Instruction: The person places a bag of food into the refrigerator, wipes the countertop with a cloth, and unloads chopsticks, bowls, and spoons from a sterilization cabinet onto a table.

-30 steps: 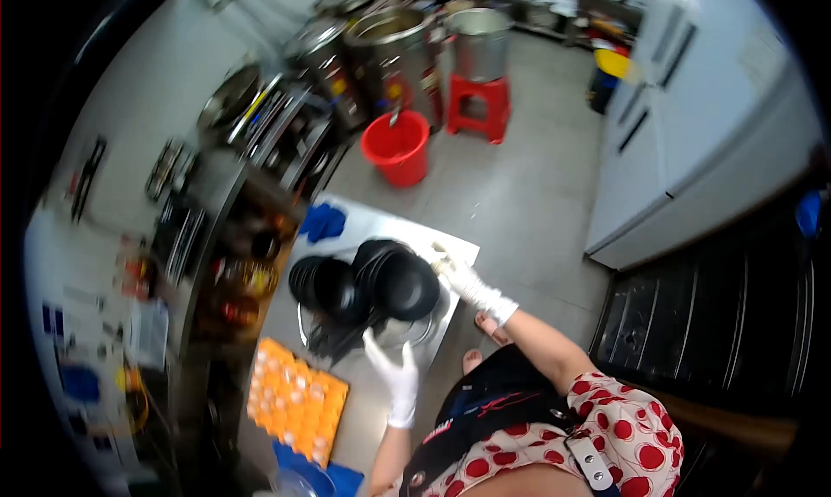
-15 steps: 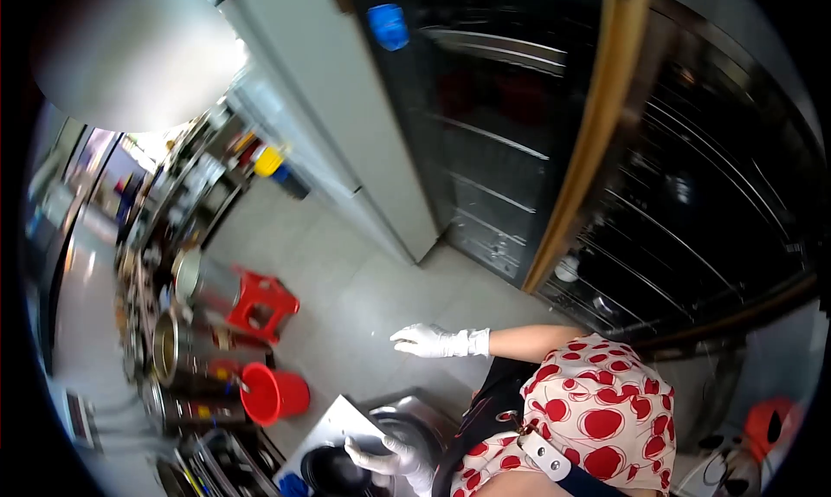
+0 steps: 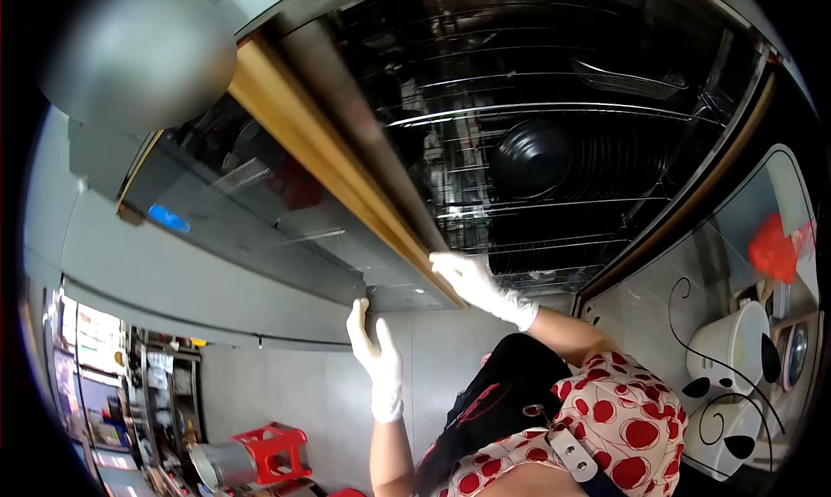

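A tall dish cabinet fills the upper part of the view, with a gold-brown door edge (image 3: 338,172) slanting down its middle. My right hand (image 3: 476,285), in a white glove, has its fingers stretched out at the lower end of this edge; whether they touch it I cannot tell. Behind it, black plates (image 3: 532,159) stand in a row on wire racks (image 3: 554,107). My left hand (image 3: 375,350), gloved in white too, is raised with thumb and fingers apart, holding nothing. It is nearest the dark glass panel (image 3: 286,224) left of the edge.
White buckets (image 3: 723,350) and a red bag (image 3: 775,246) are at the right. A red stool (image 3: 275,452) and a metal pot (image 3: 221,464) stand at lower left, near a loaded shelf (image 3: 169,384). A grey wall panel (image 3: 173,272) runs left of the cabinet.
The view has swung right, toward the cabinet. My right hand has come up to the door edge. My left hand has risen from beside the black pan and is now before the cabinet.
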`<state>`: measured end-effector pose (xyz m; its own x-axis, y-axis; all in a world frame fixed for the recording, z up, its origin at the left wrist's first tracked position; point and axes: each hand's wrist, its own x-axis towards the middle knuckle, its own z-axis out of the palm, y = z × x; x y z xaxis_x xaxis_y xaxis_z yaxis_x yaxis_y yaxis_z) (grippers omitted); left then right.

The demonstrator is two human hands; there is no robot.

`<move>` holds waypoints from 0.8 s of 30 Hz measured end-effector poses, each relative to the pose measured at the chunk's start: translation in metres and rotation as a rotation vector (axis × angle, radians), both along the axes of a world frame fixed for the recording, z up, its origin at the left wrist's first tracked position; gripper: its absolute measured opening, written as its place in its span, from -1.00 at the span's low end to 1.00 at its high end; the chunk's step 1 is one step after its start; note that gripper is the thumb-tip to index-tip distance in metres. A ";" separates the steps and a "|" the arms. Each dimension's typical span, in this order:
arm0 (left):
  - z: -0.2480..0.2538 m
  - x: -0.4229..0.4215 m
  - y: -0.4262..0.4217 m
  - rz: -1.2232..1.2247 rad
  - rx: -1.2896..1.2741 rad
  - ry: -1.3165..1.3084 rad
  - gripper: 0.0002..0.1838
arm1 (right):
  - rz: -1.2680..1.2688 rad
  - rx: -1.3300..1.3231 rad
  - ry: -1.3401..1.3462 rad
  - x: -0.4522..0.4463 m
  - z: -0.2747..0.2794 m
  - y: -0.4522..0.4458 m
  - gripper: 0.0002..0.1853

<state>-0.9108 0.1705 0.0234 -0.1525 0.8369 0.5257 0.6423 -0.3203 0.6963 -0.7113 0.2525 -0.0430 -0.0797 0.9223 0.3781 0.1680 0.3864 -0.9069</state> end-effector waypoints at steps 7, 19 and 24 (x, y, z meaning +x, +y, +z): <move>-0.010 0.032 0.101 -0.193 -0.170 -0.255 -0.57 | -0.222 0.047 0.201 0.067 0.045 0.045 -0.71; -0.028 0.054 0.123 -0.130 -0.166 -0.409 -0.66 | -0.410 -0.219 0.056 0.112 -0.027 -0.105 -0.76; -0.024 0.048 0.122 -0.136 -0.226 -0.280 -0.58 | -0.165 -0.370 -0.096 0.116 -0.023 -0.153 -0.72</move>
<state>-0.8632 0.2922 -0.0002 -0.1440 0.9493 0.2796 0.3797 -0.2079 0.9015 -0.5949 0.0990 -0.0656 0.0623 0.9979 0.0167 0.2909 -0.0021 -0.9568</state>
